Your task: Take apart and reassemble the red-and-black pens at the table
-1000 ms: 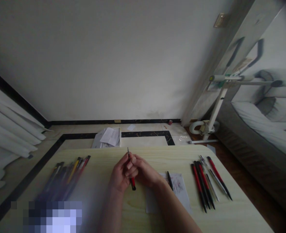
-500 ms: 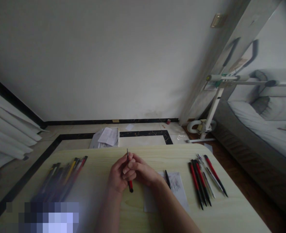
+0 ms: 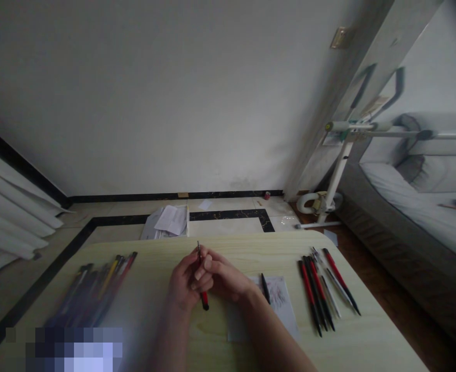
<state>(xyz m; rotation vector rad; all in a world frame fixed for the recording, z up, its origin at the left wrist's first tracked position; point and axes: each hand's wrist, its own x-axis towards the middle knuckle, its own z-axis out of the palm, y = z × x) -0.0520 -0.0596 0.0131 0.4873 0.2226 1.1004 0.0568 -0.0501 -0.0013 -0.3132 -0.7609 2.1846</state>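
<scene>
Both my hands meet over the middle of the pale wooden table [image 3: 142,305] and hold one red and black pen [image 3: 203,299]. My left hand [image 3: 183,284] wraps its fingers round the pen's barrel. My right hand [image 3: 223,276] pinches the upper part, where a thin dark tip sticks up above the fingers. The pen's red lower end pokes out below my hands. A black pen part [image 3: 265,288] lies just right of my right wrist on a small scribbled paper [image 3: 280,299].
A bundle of several pens [image 3: 96,287] lies at the table's left. Another row of red and black pens [image 3: 323,289] lies at the right. Papers [image 3: 169,221] sit on the floor beyond the table. A bed [image 3: 417,206] stands at the right.
My hands and the pen have shifted slightly left in view as the camera moved. The grip on the pen looks the same.
</scene>
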